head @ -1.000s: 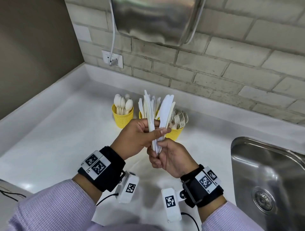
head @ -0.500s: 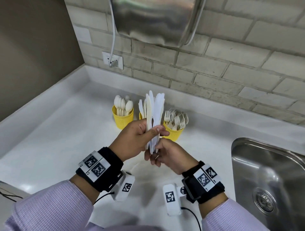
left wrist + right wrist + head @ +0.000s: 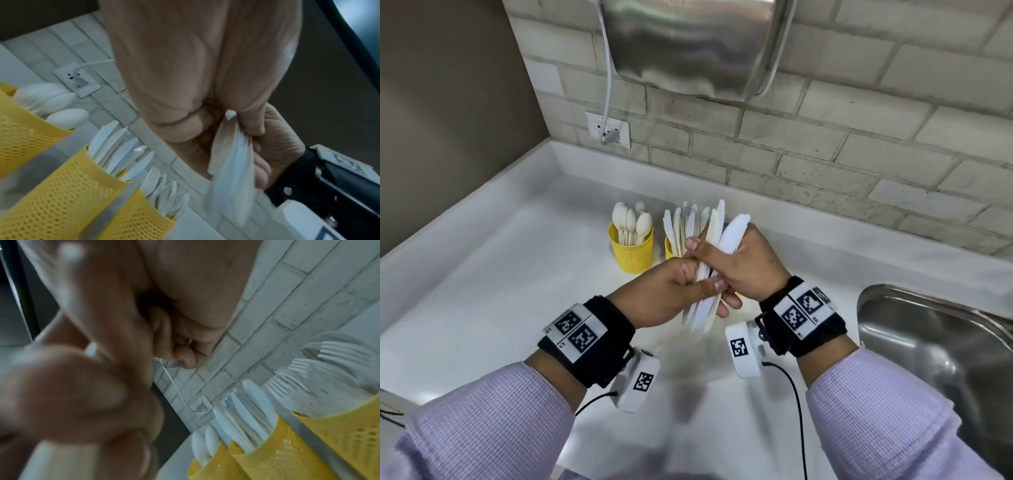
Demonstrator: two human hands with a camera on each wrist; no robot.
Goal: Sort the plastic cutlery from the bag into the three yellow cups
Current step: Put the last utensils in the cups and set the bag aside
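Both hands are locked onto one bundle of knives (image 3: 714,270), white and cream plastic, held up in the air over the counter (image 3: 482,274)! The left hand (image 3: 664,298) curls round the lower handles, thumb pressed across the front of the bundle, while the right hand (image 3: 746,263) wraps the upper part, its thumb laid across the blades near the top, serrated tips fanning out above. From the left wrist, the handle ends poke down out of the fist, blurred. Just behind the hands stand the yellow cups: the spoon cup (image 3: 631,248) on the left, bowls up; the knife cup (image 3: 671,248) beside it, mostly hidden in the head view; and the fork cup (image 3: 137,217), plain only from the wrist cameras, tines up. A steel sink (image 3: 935,349) sits off to the right.
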